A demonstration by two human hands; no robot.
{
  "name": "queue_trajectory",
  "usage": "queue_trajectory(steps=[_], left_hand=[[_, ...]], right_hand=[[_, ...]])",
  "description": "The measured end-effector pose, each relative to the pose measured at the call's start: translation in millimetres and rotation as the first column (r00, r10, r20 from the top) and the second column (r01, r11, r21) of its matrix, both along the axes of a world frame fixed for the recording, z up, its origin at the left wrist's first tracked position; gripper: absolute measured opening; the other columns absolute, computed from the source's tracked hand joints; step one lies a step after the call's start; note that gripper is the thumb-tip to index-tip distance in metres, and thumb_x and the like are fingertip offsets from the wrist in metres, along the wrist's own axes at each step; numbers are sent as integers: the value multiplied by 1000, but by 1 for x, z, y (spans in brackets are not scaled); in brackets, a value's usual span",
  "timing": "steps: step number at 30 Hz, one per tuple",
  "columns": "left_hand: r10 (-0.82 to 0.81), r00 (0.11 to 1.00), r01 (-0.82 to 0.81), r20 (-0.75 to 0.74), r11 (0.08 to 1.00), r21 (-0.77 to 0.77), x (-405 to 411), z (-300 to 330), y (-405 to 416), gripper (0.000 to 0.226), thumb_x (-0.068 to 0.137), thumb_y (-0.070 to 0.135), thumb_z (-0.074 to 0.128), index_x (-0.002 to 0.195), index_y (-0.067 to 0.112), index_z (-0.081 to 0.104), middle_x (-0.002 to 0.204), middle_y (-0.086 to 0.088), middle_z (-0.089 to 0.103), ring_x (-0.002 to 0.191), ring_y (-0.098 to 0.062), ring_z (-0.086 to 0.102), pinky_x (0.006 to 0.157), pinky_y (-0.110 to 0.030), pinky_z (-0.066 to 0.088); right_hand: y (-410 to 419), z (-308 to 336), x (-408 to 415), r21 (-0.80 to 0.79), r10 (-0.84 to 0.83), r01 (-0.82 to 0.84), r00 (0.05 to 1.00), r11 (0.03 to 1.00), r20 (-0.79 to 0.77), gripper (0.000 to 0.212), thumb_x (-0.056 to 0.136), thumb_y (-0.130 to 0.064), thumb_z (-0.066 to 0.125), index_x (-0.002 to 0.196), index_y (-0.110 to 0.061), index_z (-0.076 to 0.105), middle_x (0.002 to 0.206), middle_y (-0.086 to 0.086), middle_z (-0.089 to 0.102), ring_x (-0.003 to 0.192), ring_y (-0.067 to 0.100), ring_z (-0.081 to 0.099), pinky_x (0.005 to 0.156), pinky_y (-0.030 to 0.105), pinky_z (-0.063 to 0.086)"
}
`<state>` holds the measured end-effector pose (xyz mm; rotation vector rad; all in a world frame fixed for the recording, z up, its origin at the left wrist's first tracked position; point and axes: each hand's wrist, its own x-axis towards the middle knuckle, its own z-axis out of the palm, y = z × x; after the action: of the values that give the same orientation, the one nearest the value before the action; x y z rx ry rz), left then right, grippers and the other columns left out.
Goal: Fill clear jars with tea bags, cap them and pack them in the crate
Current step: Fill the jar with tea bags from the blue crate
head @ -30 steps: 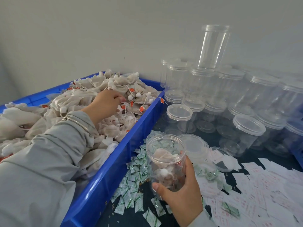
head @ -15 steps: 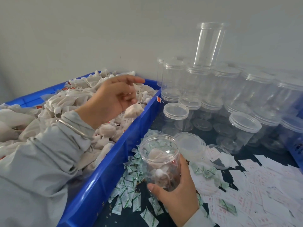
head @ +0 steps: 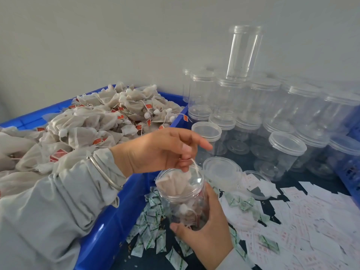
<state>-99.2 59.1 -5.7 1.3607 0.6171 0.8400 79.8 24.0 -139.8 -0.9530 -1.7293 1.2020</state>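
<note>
While the right hand point(head: 206, 233) wraps its fingers and thumb round the lower wall of an uncapped clear jar point(head: 184, 199), the jar stands nearly upright, long axis vertical, mouth pointing up and tilted slightly away. Just above that mouth, the left hand point(head: 159, 151) pinches a tea bag point(head: 176, 183) by its string (the pouch already sits in the jar's opening, over other bags lower down). Left of the jar lies the blue bin point(head: 101, 230) heaped with tea bags; behind the jar stand capped empty jars point(head: 280, 151); loose lids point(head: 222, 169) lie just right of its mouth.
</note>
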Motion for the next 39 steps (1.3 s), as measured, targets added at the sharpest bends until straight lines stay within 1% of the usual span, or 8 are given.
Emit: queue_trajectory(steps=[7,12,15,22,25,28,32,39], left_hand=[[209,970,-203,-129,978,57,-17,-6,11,33,68,17,61,99,11,68,70,-2,62,66,-15,63,48,-20,40],[443,891,-437,-101,896,80,-39,2,16,24,76,11,53,94,11,68,69,-3,66,71,-18,68,49,-18,47],[634,773,-633,5,772,61,-55,7,18,19,77,8,52,87,11,68,64,-1,62,62,-13,63,56,-21,49],[913,407,-913,-18,408,27,-79,11,22,22,89,3,48,80,13,66,54,6,58,52,-6,56,52,-18,46],[935,272,-900,-226,331,285,-81,1,27,25,87,6,53,73,21,67,62,6,61,57,-6,56,53,-16,45],[818,85,-569,-569,509,646,-78,-18,32,22,88,12,56,81,30,66,87,7,68,71,-11,59,59,-18,44],[461,-20,-241,-887,859,452,-68,-36,39,35,93,13,50,125,22,59,124,0,60,105,-17,56,83,-25,38],[392,-62,-198,-918,896,396,-61,-34,39,41,98,15,42,139,23,45,135,-3,54,115,-21,54,88,-26,36]], right_hand=[[2,2,0,17,-21,21,1000,1000,-22,104,56,-16,91,138,-38,30,140,-11,46,128,7,45,107,39,40],[2,0,2,-25,-70,68,994,997,-84,108,43,-50,84,136,-49,30,135,-28,45,122,-11,43,100,20,43],[1,1,3,-22,-107,105,987,994,-124,99,39,-54,80,124,-62,30,124,-44,43,112,-24,41,82,-3,40],[2,0,2,16,-177,187,950,982,-257,104,42,-17,92,120,-61,40,123,-22,58,104,-7,60,72,17,56],[1,0,2,-55,-177,169,965,984,-192,109,44,-15,94,134,-40,38,130,-9,54,109,4,60,84,28,56],[1,-1,2,0,-192,197,952,980,-240,106,42,-14,92,133,-32,39,129,-15,51,113,-6,53,81,12,51],[2,-2,0,14,-138,144,971,990,-194,106,45,-13,93,135,-31,39,129,-11,54,115,3,55,94,28,51],[2,0,0,11,-127,131,972,991,-199,107,44,-31,92,135,-34,37,127,-21,54,118,4,54,98,39,49]])
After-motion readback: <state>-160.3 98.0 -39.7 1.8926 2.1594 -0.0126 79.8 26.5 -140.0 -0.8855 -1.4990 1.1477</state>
